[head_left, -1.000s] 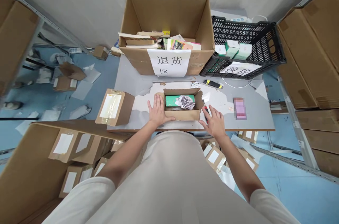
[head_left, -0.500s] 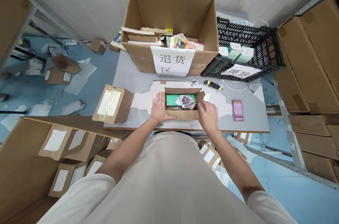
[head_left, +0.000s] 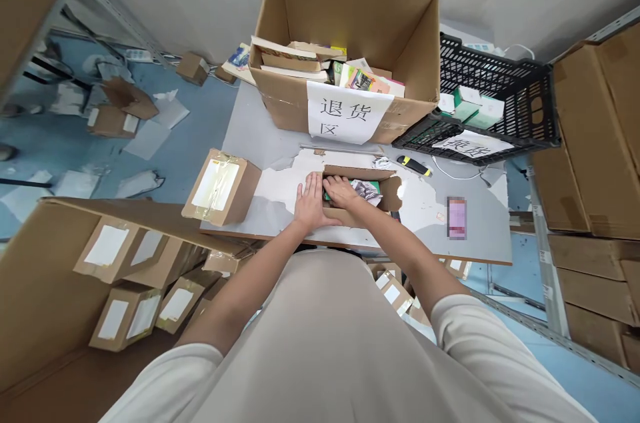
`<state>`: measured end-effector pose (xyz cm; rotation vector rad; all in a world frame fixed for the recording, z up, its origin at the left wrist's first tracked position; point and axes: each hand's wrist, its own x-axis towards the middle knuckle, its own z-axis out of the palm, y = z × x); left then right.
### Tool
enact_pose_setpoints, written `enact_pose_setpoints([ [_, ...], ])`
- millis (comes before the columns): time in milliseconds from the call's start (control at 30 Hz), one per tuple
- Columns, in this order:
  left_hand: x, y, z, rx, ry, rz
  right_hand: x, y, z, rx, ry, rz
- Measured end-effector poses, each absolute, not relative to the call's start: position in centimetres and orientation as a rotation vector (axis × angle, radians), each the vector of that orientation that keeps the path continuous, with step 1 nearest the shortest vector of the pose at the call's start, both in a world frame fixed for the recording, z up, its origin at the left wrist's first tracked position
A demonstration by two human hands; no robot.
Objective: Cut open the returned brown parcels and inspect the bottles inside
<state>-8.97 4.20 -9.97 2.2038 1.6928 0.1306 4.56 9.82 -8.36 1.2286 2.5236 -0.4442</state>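
A small open cardboard box [head_left: 350, 217] stands on the table in front of me. Inside it lies a green box [head_left: 327, 195] with crumpled printed paper [head_left: 367, 191] over its right part. My left hand [head_left: 311, 203] rests against the cardboard box's left side, fingers stretched out and thumb along the near edge. Reaching across into the box, my right hand [head_left: 341, 192] has its fingers bent around the left end of the green box; the fingertips are partly hidden. A yellow and black utility knife [head_left: 414, 165] lies behind the box to the right.
A large carton [head_left: 285, 103] of books and a black crate [head_left: 540, 109] with small boxes stand at the back. One taped parcel [head_left: 240, 193] sits at the table's left. A pinkish, pixelated item [head_left: 457, 217] lies at right. Below left, a big carton [head_left: 40, 289] holds several parcels.
My right hand has left the box's right flap and gone left into the box, onto the green box. My left hand stays at the left side. The whole view has shifted slightly.
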Motion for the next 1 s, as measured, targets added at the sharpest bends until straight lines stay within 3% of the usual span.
enact_pose_setpoints([
  [367, -8.6, 4.1, -9.9, 2.157, 1.730, 0.087, 15.1, 8.4, -4.1, 1.391, 2.919, -0.741],
  [567, -8.4, 4.3, -9.4, 2.174, 1.745, 0.010, 14.0, 9.2, -4.0, 1.366, 2.944, -0.684],
  [867, -8.2, 9.4, -9.1, 2.140, 1.774, 0.042, 16.9, 8.3, 5.1, 1.706, 3.363, -0.411],
  [1000, -8.2, 11.0, -8.9, 2.192, 1.731, 0.031, 17.4, 8.2, 4.1, 1.796, 3.358, -0.404],
])
